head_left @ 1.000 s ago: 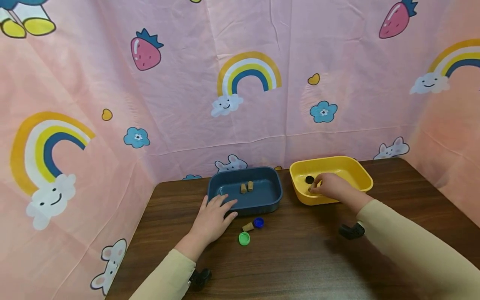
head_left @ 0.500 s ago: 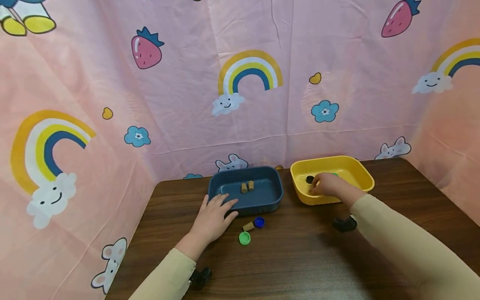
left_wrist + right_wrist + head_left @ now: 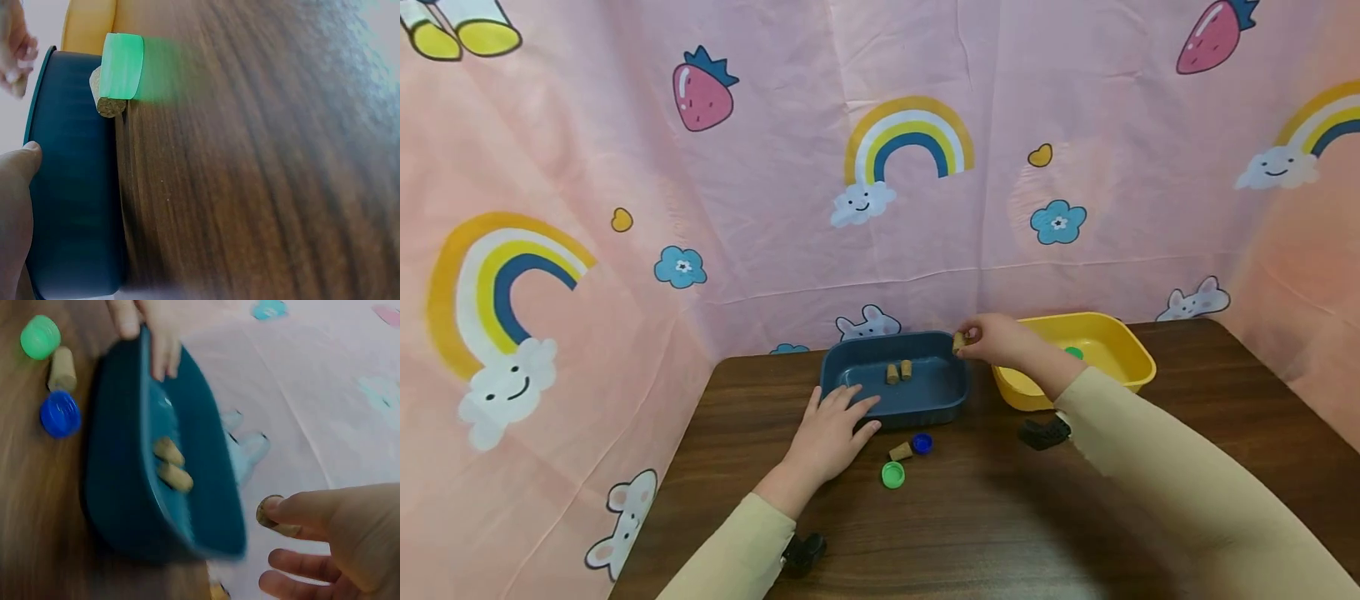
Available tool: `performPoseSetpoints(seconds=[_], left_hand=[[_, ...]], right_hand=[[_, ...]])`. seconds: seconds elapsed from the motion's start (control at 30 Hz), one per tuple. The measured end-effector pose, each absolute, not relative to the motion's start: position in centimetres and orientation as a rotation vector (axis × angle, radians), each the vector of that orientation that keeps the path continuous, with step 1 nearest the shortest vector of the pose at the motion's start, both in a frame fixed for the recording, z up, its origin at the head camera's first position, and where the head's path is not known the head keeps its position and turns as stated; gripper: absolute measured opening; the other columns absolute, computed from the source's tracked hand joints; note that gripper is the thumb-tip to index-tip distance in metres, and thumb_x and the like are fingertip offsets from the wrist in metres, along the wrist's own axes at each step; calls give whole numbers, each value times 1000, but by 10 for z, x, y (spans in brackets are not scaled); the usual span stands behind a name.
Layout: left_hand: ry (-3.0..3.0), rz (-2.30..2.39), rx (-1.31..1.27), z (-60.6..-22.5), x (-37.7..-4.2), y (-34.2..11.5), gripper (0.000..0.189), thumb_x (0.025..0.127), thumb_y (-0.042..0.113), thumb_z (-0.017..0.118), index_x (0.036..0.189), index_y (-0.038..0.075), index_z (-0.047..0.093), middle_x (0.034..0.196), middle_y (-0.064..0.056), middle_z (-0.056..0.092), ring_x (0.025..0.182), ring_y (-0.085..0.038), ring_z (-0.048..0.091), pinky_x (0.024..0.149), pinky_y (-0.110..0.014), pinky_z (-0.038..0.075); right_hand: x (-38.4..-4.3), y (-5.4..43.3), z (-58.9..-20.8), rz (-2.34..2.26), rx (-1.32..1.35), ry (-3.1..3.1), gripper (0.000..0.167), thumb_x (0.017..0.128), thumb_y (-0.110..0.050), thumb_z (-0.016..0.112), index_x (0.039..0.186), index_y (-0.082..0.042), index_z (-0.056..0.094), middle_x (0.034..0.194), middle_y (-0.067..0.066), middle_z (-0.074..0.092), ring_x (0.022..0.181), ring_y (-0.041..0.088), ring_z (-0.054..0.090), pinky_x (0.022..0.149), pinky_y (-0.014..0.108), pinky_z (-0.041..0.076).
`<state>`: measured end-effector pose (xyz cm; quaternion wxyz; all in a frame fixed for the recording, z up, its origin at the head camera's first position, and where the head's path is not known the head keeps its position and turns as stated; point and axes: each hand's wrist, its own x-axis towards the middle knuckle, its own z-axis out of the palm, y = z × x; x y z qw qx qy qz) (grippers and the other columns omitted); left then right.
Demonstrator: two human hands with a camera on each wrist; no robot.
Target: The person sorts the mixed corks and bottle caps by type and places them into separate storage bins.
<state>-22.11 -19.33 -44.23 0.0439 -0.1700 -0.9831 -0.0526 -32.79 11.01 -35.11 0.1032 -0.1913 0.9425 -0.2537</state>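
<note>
My left hand (image 3: pixel 827 437) holds the near wall of a blue tray (image 3: pixel 938 387), fingers over the rim inside and thumb (image 3: pixel 28 159) outside. Two corks (image 3: pixel 898 372) stand close together in that tray. Above its right end, my right hand (image 3: pixel 1000 342) pinches another cork (image 3: pixel 269 512) between thumb and fingertips, the other fingers loosely bent. On the table in front of the tray lie a blue bottle cap (image 3: pixel 922 443), a cork (image 3: pixel 900 452) on its side and a green bottle cap (image 3: pixel 892 475).
A yellow tray (image 3: pixel 1138 367) stands right of the blue one, partly hidden behind my right hand and forearm. Inside it a green cap (image 3: pixel 1074 352) shows. A patterned pink cloth (image 3: pixel 775 167) hangs behind the dark wooden table (image 3: pixel 985 533).
My right hand has come up out of the yellow tray with a cork and moved left to the blue tray's right end. The left hand has stayed at the blue tray.
</note>
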Motion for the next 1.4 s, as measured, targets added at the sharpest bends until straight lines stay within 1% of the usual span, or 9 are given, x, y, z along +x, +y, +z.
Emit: performPoseSetpoints(seconds=[0.23,0.33,0.47,0.53,0.63,0.9,1.17,1.3,1.4], left_hand=[[-2998,-168,-556,-439,-223,-183,52,102,54,45,149,32,47,156,-4,39,145,-29,32,119,-61,11],[-3001,-151,-553,-440,-224,-180,52,102,56,43,149,34,46,156,-3,39,146,-28,31,119,-60,11],[-2999,-140,-555,-439,-225,-178,52,102,56,43,149,34,47,156,-2,39,145,-29,31,119,-61,12],[-3005,-144,-557,-439,-226,-178,52,102,57,43,149,35,46,156,-2,39,146,-28,31,119,-60,11],[-3015,-141,-557,-438,-226,-178,53,102,57,43,150,35,45,157,-2,38,146,-28,30,119,-60,10],[-3028,-120,-543,-440,-224,-183,53,102,57,41,150,36,44,157,-1,37,146,-27,30,119,-60,10],[-3022,-135,-523,-438,-222,-189,53,101,57,43,149,35,46,156,-1,39,146,-27,31,119,-60,10],[-3010,-118,-517,-438,-221,-192,53,101,57,44,149,35,47,155,-2,40,145,-27,32,119,-61,12],[-3013,-124,-509,-437,-219,-195,53,101,57,44,149,34,47,155,-2,40,145,-28,32,119,-61,12]], right_hand=[[-336,65,-375,-436,-680,2867,41,92,-27,73,128,-9,65,112,7,68,96,23,62,87,40,54],[-339,57,-386,-276,-694,2902,34,93,-28,71,123,-13,67,112,5,68,101,24,62,92,45,51],[-341,50,-395,-109,-706,2954,11,95,-24,66,98,-14,69,86,1,66,85,23,59,84,44,44],[-343,48,-397,-40,-721,2971,12,96,-21,62,87,-14,66,74,1,59,75,22,55,78,43,41],[-344,45,-401,61,-737,2966,20,98,-19,56,81,-14,65,67,0,55,70,20,53,79,43,40],[-346,38,-406,156,-786,2913,21,99,-19,55,85,-14,69,71,0,62,73,19,57,93,49,46],[-346,33,-408,64,-827,2952,15,99,-21,58,92,-11,67,82,3,65,78,22,59,91,50,46],[-348,29,-408,40,-823,2960,16,99,-23,60,103,-10,68,95,7,68,90,25,63,95,51,46],[-347,26,-410,15,-814,2965,25,98,-25,62,116,-9,67,109,9,68,102,28,63,99,52,45]])
